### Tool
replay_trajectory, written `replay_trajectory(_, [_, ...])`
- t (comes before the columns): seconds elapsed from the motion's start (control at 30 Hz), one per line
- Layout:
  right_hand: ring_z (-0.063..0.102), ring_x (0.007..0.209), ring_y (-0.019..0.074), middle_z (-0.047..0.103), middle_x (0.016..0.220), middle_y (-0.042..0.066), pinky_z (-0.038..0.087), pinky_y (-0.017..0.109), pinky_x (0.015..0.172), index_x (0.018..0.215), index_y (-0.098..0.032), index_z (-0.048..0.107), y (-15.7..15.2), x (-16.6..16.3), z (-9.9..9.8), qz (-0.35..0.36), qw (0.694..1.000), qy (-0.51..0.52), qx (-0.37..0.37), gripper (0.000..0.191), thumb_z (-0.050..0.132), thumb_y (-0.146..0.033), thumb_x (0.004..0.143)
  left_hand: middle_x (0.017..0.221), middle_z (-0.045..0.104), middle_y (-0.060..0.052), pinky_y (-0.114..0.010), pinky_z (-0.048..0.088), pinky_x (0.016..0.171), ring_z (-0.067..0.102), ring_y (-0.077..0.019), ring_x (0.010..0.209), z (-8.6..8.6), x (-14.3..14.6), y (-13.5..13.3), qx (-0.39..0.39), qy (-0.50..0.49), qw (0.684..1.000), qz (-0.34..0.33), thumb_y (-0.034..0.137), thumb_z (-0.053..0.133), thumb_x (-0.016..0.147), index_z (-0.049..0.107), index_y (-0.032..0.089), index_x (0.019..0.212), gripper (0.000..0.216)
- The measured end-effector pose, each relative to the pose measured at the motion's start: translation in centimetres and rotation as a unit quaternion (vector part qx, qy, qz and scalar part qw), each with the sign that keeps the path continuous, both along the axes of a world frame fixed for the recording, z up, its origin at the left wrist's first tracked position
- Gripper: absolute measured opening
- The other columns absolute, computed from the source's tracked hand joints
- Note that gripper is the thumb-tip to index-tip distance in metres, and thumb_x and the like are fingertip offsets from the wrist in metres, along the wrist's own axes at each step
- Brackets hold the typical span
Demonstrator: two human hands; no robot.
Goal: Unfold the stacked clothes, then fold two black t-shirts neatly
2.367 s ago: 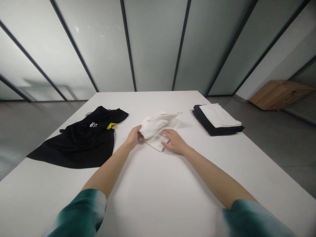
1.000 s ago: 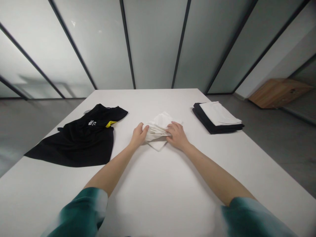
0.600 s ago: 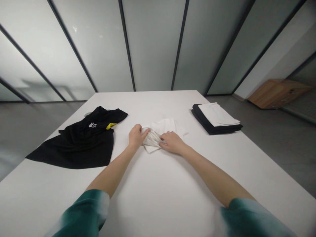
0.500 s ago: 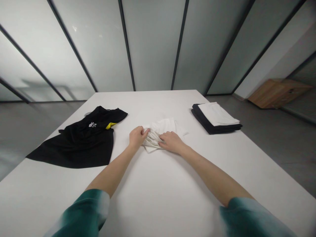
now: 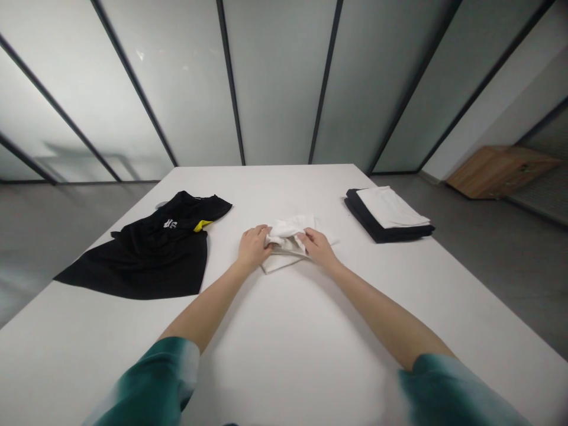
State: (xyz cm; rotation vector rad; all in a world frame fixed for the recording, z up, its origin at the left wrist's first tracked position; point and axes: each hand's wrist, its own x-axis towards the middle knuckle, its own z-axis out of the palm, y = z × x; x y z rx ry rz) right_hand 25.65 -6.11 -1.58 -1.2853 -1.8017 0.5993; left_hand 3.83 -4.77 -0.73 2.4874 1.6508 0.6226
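Note:
A small white garment [image 5: 290, 228] lies bunched on the white table [image 5: 284, 331] in front of me, with a flat layer showing at its near edge. My left hand [image 5: 254, 245] is closed on its left side, thumb inward. On the right side my right hand [image 5: 317, 247] pinches a raised fold of the same cloth between thumb and fingers. The fold stands up between the two hands, leaving a hollow under it. Its exact kind of garment cannot be made out.
At the left lies a spread black shirt [image 5: 151, 254] with a white logo and a yellow patch. A stack of folded dark cloth [image 5: 377, 231] with folded white cloth [image 5: 393, 207] on top sits at the right. Behind the table are frosted glass panels [image 5: 279, 83]; a wooden cabinet [image 5: 492, 171] stands far right.
My right hand has shifted right and up, and my left hand slightly right. The crumpled front of the white garment now forms a lifted fold with a flatter layer beneath.

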Motion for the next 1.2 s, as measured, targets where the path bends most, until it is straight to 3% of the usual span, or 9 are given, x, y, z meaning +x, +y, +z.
replay_trajectory(0.2, [0.057,0.101,0.0243,0.063,0.113,0.010,0.045,0.040,0.091,0.093,-0.023,0.072,0.9,1.5,4.1,-0.062,0.968,-0.032,0.241,0.024,0.052,-0.037,0.089,0.135,0.058,-0.014,-0.037,0.046,0.097,0.056,-0.0303,0.122,3.9,-2.3,2.0,-0.008,0.019,0.992,0.127,0.043,0.067,0.079,0.048,0.020,0.139,0.067])
replay_trajectory(0.37, [0.059,0.083,0.0213,0.066,0.085,0.004,0.048,0.035,0.081,0.091,-0.021,0.065,3.7,3.4,9.9,-0.108,0.970,0.040,0.212,0.023,0.047,-0.035,0.092,0.098,0.074,-0.011,-0.033,0.050,0.082,0.067,-0.0284,0.097,9.2,-4.2,5.2,-0.111,0.075,0.984,0.121,0.029,0.062,0.076,0.072,0.021,0.095,0.023])
replay_trajectory(0.47, [0.057,0.074,0.0183,0.060,0.074,0.000,0.047,0.031,0.072,0.083,-0.021,0.060,6.5,5.2,13.1,-0.140,0.971,0.093,0.170,0.022,0.046,-0.035,0.091,0.083,0.072,-0.008,-0.031,0.049,0.075,0.066,-0.0236,0.083,12.3,-5.2,7.4,-0.077,-0.049,0.993,0.073,0.023,0.056,0.074,0.072,0.016,0.087,0.022])
replay_trajectory(0.57, [0.054,0.066,0.0170,0.055,0.066,-0.001,0.047,0.030,0.066,0.077,-0.021,0.059,9.2,7.4,15.3,-0.151,0.976,0.112,0.107,0.022,0.047,-0.035,0.089,0.075,0.068,-0.005,-0.028,0.048,0.064,0.061,-0.0185,0.069,15.2,-5.9,9.2,-0.042,-0.234,0.969,0.063,0.028,0.048,0.080,0.069,0.013,0.093,0.028])
replay_trajectory(0.67, [0.058,0.076,0.0201,0.060,0.072,0.002,0.049,0.034,0.074,0.079,-0.020,0.062,10.8,9.3,16.4,-0.187,0.966,0.082,0.156,0.023,0.050,-0.037,0.088,0.075,0.066,-0.004,-0.028,0.047,0.066,0.060,-0.0184,0.070,16.8,-5.8,9.8,0.020,-0.279,0.957,0.082,0.034,0.045,0.085,0.066,0.014,0.097,0.031])
replay_trajectory(0.83, [0.060,0.092,0.0233,0.067,0.090,0.007,0.047,0.038,0.087,0.085,-0.021,0.065,10.0,10.1,15.5,-0.200,0.951,0.082,0.219,0.023,0.052,-0.039,0.083,0.087,0.069,-0.010,-0.034,0.046,0.082,0.063,-0.0258,0.091,15.1,-5.4,9.2,0.059,-0.124,0.985,0.105,0.035,0.043,0.090,0.066,0.017,0.085,0.029])
replay_trajectory(1.0, [0.059,0.073,0.0202,0.063,0.071,0.004,0.047,0.030,0.067,0.069,-0.022,0.061,4.3,10.9,11.1,-0.013,0.996,0.084,-0.027,0.020,0.047,-0.034,0.076,0.100,0.071,-0.013,-0.037,0.046,0.086,0.064,-0.0296,0.100,11.5,-7.8,9.9,-0.002,-0.115,0.977,0.180,0.033,0.036,0.093,0.066,0.018,0.092,0.034])
replay_trajectory(1.1, [0.055,0.057,0.0183,0.058,0.056,0.002,0.044,0.029,0.055,0.058,-0.021,0.062,0.6,11.9,7.7,0.038,0.991,0.011,-0.130,0.016,0.056,-0.032,0.067,0.105,0.069,-0.014,-0.037,0.046,0.088,0.063,-0.0294,0.103,9.6,-9.1,10.2,-0.032,-0.114,0.968,0.222,0.029,0.042,0.090,0.063,0.017,0.105,0.029])
replay_trajectory(1.2, [0.061,0.067,0.0196,0.069,0.070,0.002,0.049,0.029,0.064,0.076,-0.019,0.072,-1.0,12.5,5.5,0.073,0.965,-0.104,-0.230,0.018,0.059,-0.029,0.066,0.115,0.066,-0.016,-0.040,0.044,0.094,0.060,-0.0302,0.111,8.1,-8.1,8.8,0.038,-0.063,0.975,0.207,0.026,0.051,0.084,0.058,0.016,0.117,0.035])
